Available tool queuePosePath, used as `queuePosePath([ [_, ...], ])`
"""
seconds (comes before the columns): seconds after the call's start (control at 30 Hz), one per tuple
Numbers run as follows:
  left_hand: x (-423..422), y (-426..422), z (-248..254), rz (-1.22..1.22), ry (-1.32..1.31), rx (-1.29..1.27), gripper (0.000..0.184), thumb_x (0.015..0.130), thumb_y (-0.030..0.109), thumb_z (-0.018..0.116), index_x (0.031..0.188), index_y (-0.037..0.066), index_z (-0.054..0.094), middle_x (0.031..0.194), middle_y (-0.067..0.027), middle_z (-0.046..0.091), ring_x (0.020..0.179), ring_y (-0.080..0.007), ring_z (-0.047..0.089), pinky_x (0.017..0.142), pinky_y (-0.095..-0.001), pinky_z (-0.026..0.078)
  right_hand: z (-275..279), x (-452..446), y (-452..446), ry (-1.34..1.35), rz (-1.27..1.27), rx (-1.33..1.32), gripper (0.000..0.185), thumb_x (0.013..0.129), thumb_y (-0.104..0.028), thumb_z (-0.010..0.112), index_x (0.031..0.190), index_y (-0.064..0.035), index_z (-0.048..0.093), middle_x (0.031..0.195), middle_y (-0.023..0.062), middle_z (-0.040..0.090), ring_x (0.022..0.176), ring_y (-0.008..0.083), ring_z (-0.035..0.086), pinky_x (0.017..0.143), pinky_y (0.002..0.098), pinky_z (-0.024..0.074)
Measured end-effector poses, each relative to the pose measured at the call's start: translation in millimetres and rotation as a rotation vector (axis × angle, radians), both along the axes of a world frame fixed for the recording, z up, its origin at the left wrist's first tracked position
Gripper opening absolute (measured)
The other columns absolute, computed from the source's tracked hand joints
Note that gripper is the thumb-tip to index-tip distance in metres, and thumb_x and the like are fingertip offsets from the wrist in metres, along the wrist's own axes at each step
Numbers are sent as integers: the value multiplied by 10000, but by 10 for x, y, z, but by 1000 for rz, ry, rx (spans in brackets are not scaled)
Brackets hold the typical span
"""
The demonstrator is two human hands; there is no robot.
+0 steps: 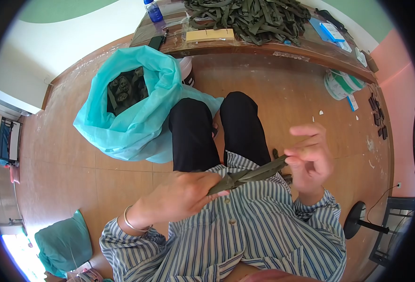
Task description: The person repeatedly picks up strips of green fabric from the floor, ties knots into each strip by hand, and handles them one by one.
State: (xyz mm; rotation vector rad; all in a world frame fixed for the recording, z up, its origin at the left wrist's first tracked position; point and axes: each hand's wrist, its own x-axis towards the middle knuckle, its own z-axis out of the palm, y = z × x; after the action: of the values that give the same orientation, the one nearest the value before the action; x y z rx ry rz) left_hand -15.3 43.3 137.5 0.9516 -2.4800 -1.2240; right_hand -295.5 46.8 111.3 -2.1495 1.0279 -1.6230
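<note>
A dark olive fabric strip (250, 176) stretches at a slant across my lap, in front of the striped shirt. My left hand (185, 193), with a bangle at the wrist, is closed around its lower end. At the upper end, my right hand (312, 157) pinches the strip between thumb and index finger, its other fingers loosely raised. The strip looks folded or layered along its length. Beside my left knee stands an open turquoise bag (127, 134) with dark olive pieces (127, 89) inside.
A wooden table (259, 49) ahead bears a heap of olive strips (249, 19), a yellowish block (210, 35), a blue bottle (154, 11) and a phone (156, 43). A white-green bucket (341, 84) stands below right. A black fan (355, 220) is at lower right.
</note>
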Motion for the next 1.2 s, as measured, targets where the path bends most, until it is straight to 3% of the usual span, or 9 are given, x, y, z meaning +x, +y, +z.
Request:
queuePosePath([
  [0.13,120,18,-96,-19,-30,116,222,1064,241,578,1074,21,608,903,-136,660,669,-311,598,643,-407,481,-107,-24,-94,73,45,208,131,830,-85,813,922,-130,731,847,-27,691,1023,238,664,997,360,405],
  [0.27,68,53,-130,12,-220,20,251,1076,263,554,1078,19,612,892,-128,664,681,-317,612,643,-404,480,-68,207,-117,188,104,232,99,857,-94,796,924,-124,729,836,-28,671,1001,205,657,991,340,390],
  [0.47,-37,36,-244,75,-106,-90,243,1060,252,587,1094,12,609,883,-121,664,669,-305,616,628,-387,478,-191,154,-112,445,335,314,74,863,-117,796,907,-113,736,822,-25,649,928,169,633,961,326,391],
  [0.6,-330,91,-220,219,169,-167,225,1041,237,619,1069,14,613,861,-105,654,624,-289,593,598,-371,468,-206,297,-91,208,296,195,60,863,-112,793,870,-102,735,811,-17,634,868,166,606,937,314,397],
  [0.7,-237,41,-226,195,165,-105,220,1027,237,641,1052,20,616,845,-100,648,604,-278,578,583,-361,459,-135,159,-71,152,158,168,55,867,-107,780,850,-76,738,822,-14,650,876,168,604,930,312,406],
  [0.77,-155,6,-231,171,157,-47,216,1013,237,663,1035,27,619,829,-95,641,584,-267,563,569,-352,450,-161,18,-63,-135,-77,251,51,871,-107,767,900,-67,757,879,-5,687,912,169,610,938,322,411],
  [1.03,-173,-19,-288,171,60,-158,205,1003,227,683,978,30,631,769,-86,622,572,-240,541,558,-333,434,-117,177,-202,209,-95,218,106,888,-160,768,971,-95,778,974,6,718,951,186,616,944,329,410],
  [1.13,-238,7,-292,177,105,-181,204,1006,224,682,966,29,635,750,-80,620,566,-223,536,554,-324,428,-109,259,-157,299,198,259,56,887,-131,775,906,-84,753,873,2,676,851,170,577,846,303,430],
  [1.2,-235,13,-251,265,107,-59,202,1018,224,670,984,26,648,738,-67,629,561,-198,532,551,-314,423,-155,215,-165,205,210,286,61,879,-104,776,859,-79,725,821,0,635,802,160,540,784,289,422],
])
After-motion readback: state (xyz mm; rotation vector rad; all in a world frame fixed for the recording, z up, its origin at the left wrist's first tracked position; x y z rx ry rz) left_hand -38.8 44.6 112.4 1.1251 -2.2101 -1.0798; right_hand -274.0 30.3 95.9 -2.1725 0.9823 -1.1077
